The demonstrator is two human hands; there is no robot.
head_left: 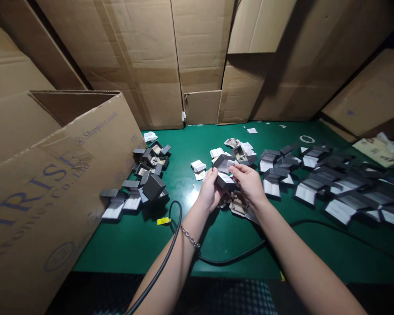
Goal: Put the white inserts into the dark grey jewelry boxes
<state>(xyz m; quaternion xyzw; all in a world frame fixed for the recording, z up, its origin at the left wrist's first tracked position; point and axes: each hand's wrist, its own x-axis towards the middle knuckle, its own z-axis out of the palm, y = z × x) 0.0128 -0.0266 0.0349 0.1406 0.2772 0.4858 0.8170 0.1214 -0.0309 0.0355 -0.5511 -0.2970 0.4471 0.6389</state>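
Observation:
Over the middle of the table, my left hand (210,192) is closed around a small dark grey box (220,162), gripping its left side. The box's lid is raised, and white shows inside it. My right hand (250,183) is at the box's right edge, with thumb and forefinger pinched on a white paper piece (230,163) at the lid. Just behind my hands lie another open dark box (241,154) and crumpled white papers (216,152). Beneath them is a torn cardboard insert (239,204), partly hidden by my right hand.
Many open grey boxes with white linings (343,208) cover the table's right side. Several more boxes (153,186) stand at left, beside a large open carton (95,144). A black cable (230,262) with a yellow tag (163,221) crosses the green table (180,153). Cardboard walls (144,57) close the back.

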